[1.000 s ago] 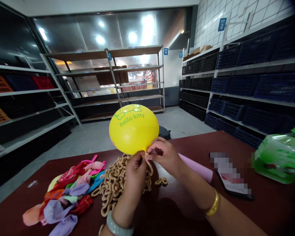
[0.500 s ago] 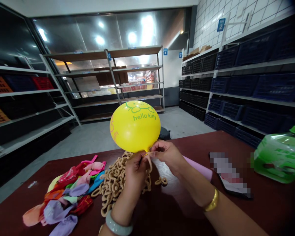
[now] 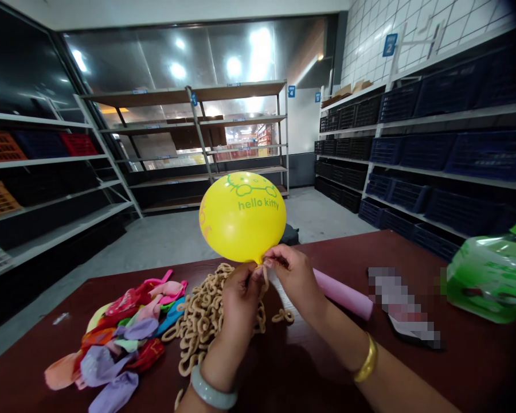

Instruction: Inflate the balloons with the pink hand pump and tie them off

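An inflated yellow balloon (image 3: 241, 218) with "hello kitty" printed in green stands above the table, its neck pointing down. A tan cord (image 3: 265, 278) hangs at the neck. My left hand (image 3: 242, 292) is closed in a pinch just below the neck, gripping the cord there. My right hand (image 3: 294, 278) pinches at the other side of the neck; its fingertips hide what exactly is between them. Below and behind my left hand lies a heap of tan cord (image 3: 202, 312). Left of it is a pile of limp, uninflated balloons (image 3: 129, 332) in several colours.
On the dark red table (image 3: 327, 367) lie a pink cylinder (image 3: 344, 292), a small cord piece (image 3: 284, 315) and a blurred-out flat object (image 3: 404, 307). A green bottle (image 3: 492, 275) stands at the right. Shelves (image 3: 236, 120) and dark crates (image 3: 430, 149) line the room.
The balloon and both hands have shifted slightly right in view. My right fingers have moved a little along the neck; both hands stay closed there.
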Demonstrator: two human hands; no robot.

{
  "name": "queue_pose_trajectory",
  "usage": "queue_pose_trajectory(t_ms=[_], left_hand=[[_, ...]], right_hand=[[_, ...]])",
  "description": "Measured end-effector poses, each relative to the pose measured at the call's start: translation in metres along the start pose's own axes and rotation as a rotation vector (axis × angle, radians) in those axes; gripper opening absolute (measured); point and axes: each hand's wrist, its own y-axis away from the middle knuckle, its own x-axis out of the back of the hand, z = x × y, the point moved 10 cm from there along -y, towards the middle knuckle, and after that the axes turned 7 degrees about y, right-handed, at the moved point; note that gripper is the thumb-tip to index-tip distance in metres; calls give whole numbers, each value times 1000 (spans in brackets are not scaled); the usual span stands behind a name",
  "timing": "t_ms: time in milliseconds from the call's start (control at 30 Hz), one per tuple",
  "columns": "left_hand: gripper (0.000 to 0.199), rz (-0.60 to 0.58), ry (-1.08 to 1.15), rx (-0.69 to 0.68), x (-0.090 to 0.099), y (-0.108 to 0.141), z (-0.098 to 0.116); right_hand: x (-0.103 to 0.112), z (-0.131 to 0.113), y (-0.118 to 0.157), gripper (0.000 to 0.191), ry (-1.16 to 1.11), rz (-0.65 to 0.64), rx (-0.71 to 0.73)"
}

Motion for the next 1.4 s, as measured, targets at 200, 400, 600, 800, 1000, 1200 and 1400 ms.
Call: queue_pose_trajectory(t_ms=[200,400,600,800,1000,1200,1400], left_hand=[[18,35,-44,29,1,1,-3],[24,-102,-77,28,-18,1,0],[22,-213,-33,45,-38,7,-9],[22,-244,13,37,-49,11,-12],[24,-239,33,17,-45,10,-11],[20,-206,25,-6,-42,9,-8],[23,-93,31,70,-22,2,-18]], right_hand=[[-5,9,-4,4,110,-34,37],[-24,44,6,18,-445,-21,-352],[-18,52,7,32,-704,126,-470],[-8,63,4,34,-764,207,-469],[-11,78,3,39,-817,219,-512],[-9,87,-2,39,-810,187,-523],[-26,66,4,37,-796,55,-480]])
